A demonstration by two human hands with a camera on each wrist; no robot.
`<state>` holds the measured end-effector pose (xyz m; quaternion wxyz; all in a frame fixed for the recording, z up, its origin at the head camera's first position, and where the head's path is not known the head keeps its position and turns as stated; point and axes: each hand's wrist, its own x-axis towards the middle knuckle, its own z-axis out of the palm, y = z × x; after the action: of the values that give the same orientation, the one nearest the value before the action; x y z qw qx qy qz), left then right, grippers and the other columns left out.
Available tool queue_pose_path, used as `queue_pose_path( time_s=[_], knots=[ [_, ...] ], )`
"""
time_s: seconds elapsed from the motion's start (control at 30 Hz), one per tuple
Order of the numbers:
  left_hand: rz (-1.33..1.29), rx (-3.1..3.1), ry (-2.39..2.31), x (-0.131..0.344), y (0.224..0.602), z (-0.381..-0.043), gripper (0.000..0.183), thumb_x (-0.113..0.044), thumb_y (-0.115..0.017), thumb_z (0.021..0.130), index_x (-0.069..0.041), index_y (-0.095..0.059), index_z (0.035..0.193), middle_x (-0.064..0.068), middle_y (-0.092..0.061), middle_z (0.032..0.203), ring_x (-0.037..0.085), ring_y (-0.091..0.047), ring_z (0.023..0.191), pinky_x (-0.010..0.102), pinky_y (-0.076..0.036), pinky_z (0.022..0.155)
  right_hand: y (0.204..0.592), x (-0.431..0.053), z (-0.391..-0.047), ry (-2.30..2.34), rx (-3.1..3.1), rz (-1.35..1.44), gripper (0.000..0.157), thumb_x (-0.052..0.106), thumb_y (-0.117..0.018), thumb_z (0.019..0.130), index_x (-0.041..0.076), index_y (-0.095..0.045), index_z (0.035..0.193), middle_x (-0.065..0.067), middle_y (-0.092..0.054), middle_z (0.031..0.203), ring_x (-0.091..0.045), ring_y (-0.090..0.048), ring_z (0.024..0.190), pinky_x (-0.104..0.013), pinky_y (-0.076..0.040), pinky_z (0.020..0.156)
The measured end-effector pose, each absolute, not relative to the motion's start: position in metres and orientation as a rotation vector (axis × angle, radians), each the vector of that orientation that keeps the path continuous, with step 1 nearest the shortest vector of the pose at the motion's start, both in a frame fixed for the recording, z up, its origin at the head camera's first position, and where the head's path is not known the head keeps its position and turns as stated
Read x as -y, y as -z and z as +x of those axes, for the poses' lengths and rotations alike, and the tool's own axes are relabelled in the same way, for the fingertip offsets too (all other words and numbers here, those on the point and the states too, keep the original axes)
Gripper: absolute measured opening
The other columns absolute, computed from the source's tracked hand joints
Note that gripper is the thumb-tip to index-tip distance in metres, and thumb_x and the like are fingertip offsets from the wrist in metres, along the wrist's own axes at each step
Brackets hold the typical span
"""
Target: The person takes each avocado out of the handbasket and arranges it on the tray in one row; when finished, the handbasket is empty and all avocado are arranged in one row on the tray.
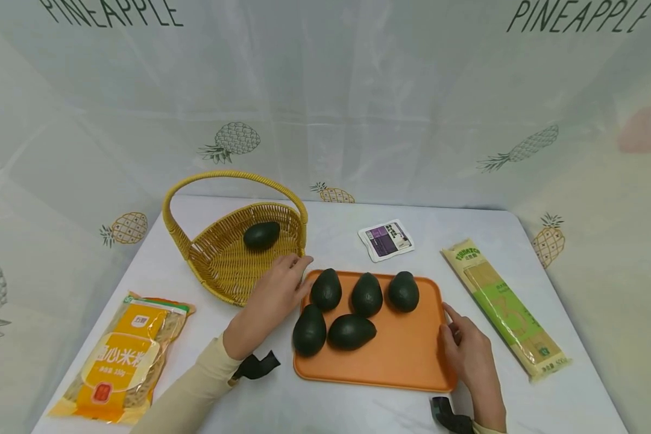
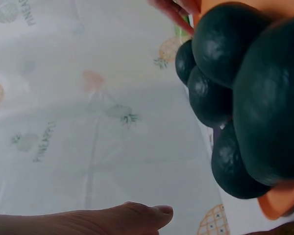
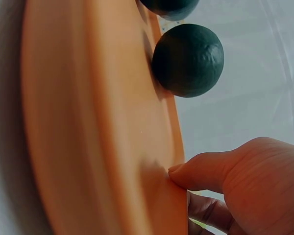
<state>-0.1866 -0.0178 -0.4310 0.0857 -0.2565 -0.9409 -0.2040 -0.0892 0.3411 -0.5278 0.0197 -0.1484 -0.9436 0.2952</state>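
An orange tray [image 1: 407, 349] carries several dark green avocados [image 1: 366, 295], grouped toward its left side and back. My right hand [image 1: 469, 349] grips the tray's right rim; in the right wrist view the thumb [image 3: 201, 171] presses on the rim, with fingers beneath. Between the tray and a yellow wicker basket [image 1: 222, 271] is my left hand [image 1: 276, 286], beside the tray's back-left avocado [image 1: 326, 289]. Its thumb [image 2: 137, 215] is straight in the left wrist view, and no held thing shows; its other fingers are mostly hidden. One avocado [image 1: 261, 235] lies inside the basket.
A yellow bag of rice noodles [image 1: 119, 361] lies at the left front. Behind the tray is a small white and purple packet [image 1: 386, 239]. A long green noodle packet [image 1: 504, 307] lies to the right. The basket's tall handle [image 1: 233, 173] arches above it.
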Motion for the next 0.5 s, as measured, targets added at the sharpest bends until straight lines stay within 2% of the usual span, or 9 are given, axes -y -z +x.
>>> queue_pose_path(
  time_s=[0.2,0.37,0.5],
  knots=[
    [-0.708,2.789,0.627,0.026,0.431,-0.198,0.039,-0.011,-0.082,0.095,0.002,-0.070,0.130,0.023,-0.072,0.118,0.038,-0.068,0.107,0.048,-0.063,0.090,0.527,-0.341,-0.089,-0.914,2.932,-0.465,0.049,0.005,-0.063,0.103,0.001,-0.058,0.152,-0.014,-0.063,0.090,-0.021,-0.052,0.074,-0.025,-0.039,0.060],
    [-0.670,2.739,0.605,0.032,0.428,-0.206,0.035,-0.010,-0.082,0.094,0.002,-0.071,0.124,0.024,-0.072,0.115,0.039,-0.067,0.096,0.047,-0.063,0.083,0.528,-0.341,-0.089,-0.904,2.922,-0.457,0.049,0.004,-0.064,0.103,0.000,-0.059,0.151,-0.014,-0.063,0.090,-0.021,-0.052,0.074,-0.025,-0.039,0.060],
    [-0.648,2.752,0.600,0.036,0.427,-0.210,0.035,-0.010,-0.083,0.093,0.002,-0.071,0.124,0.024,-0.071,0.113,0.039,-0.066,0.094,0.048,-0.063,0.080,0.528,-0.341,-0.089,-0.898,2.911,-0.444,0.048,0.003,-0.065,0.102,0.000,-0.059,0.150,-0.013,-0.063,0.089,-0.020,-0.051,0.073,-0.025,-0.038,0.059]
  ],
)
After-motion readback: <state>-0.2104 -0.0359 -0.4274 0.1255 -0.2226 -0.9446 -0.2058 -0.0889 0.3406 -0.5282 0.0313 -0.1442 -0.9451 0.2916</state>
